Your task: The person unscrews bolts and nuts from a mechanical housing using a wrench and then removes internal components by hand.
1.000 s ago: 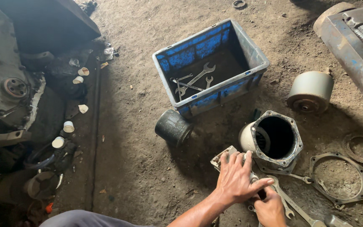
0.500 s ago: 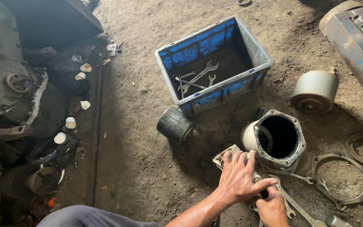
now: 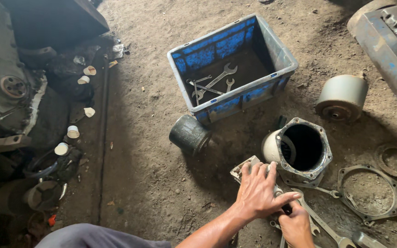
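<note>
Low in the frame, right of centre, the left hand [image 3: 258, 193] lies flat with fingers spread on a small metal part [image 3: 245, 167] on the dirt floor [image 3: 148, 151]. Just below it, the right hand [image 3: 297, 227] is closed around a wrench [image 3: 322, 225]. Right above them lies a round metal housing [image 3: 299, 147], open end up. At upper centre a blue crate [image 3: 279, 57] holds several wrenches [image 3: 214, 82]; a dark cylinder [image 3: 188, 134] lies beside it.
</note>
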